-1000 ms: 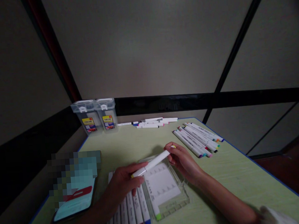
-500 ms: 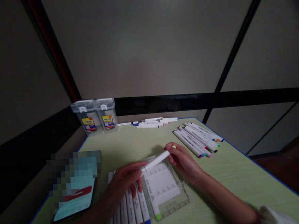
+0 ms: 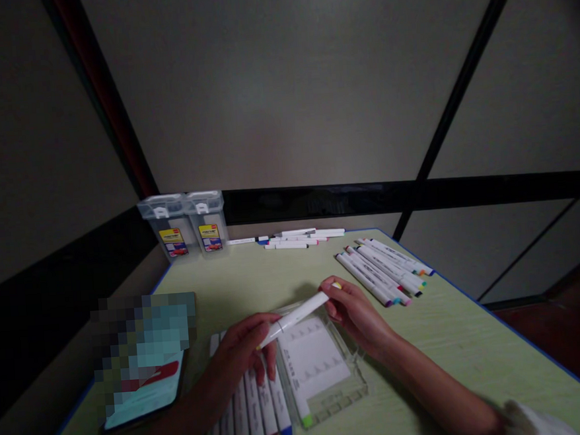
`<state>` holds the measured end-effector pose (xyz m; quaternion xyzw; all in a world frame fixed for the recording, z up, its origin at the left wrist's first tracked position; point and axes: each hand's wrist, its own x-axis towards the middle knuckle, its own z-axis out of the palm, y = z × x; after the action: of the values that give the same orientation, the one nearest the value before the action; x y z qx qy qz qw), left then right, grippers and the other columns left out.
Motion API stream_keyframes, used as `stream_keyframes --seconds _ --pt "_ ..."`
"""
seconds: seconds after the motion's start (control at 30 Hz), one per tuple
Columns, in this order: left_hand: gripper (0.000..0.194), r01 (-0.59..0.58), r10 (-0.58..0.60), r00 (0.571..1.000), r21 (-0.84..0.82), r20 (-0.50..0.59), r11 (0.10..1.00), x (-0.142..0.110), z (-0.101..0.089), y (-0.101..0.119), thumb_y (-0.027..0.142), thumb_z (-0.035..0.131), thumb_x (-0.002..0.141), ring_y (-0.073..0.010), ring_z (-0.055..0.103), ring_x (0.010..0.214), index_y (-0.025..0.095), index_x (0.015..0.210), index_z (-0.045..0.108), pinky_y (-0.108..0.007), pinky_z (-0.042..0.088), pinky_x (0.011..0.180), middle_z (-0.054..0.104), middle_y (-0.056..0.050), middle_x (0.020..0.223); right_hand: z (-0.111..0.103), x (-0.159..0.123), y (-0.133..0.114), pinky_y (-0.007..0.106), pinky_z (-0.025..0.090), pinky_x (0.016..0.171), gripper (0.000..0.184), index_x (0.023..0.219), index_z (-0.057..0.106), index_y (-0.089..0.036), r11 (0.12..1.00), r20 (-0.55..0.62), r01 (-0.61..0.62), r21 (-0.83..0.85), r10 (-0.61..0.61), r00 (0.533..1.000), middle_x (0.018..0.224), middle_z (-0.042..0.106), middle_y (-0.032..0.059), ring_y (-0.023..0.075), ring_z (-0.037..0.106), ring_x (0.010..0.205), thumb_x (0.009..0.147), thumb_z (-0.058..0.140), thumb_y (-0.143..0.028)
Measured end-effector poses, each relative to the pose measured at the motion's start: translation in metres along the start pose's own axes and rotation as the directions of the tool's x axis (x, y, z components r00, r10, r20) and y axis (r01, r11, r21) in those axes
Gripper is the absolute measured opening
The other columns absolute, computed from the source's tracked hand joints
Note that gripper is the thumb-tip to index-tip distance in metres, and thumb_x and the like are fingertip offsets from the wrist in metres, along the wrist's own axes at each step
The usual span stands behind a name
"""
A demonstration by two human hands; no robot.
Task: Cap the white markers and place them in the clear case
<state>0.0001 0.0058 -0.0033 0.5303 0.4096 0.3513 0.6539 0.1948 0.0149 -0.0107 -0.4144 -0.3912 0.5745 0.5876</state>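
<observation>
Both hands are closed around a single slim marker, smooth and white with yellow at its ends. The left hand pinches the lower end between thumb and fingers, palm turned inward, other fingers hanging loosely curled. The right hand grips the upper end with bent fingertips, its wrist raised and the forearm slanting in from the desk's near right. Between them the marker slopes, rising to the right, above a clear, hard plastic case with ribbed edges, near the middle of the front of the desk.

A flat white insert lies in the case, next to a lime-tipped marker. Under the left hand runs a row of markers, blue and brown tips showing. A glossy phone rests by the left edge. Two boxy, see-through tubs stand at the far left corner, a loose pile of pens lines the back edge, and more pens lie side by side near the far right corner.
</observation>
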Motion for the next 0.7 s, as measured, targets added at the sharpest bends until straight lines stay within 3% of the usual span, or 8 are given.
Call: stream_keyframes --seconds 0.7 --pt "0.037 0.015 -0.016 1.0 -0.036 -0.015 0.999 -0.003 0.0039 0.0054 0.046 0.046 0.073 -0.0076 0.04 0.031 0.014 0.092 0.048 -0.018 0.029 0.037 0.048 0.009 0.036 0.001 -0.0017 -0.0029 0.02 0.016 0.039 0.019 0.065 0.05 -0.016 1.0 0.007 -0.003 0.011 0.002 1.0 0.04 0.041 -0.0068 0.0046 0.029 0.038 0.066 0.063 -0.03"
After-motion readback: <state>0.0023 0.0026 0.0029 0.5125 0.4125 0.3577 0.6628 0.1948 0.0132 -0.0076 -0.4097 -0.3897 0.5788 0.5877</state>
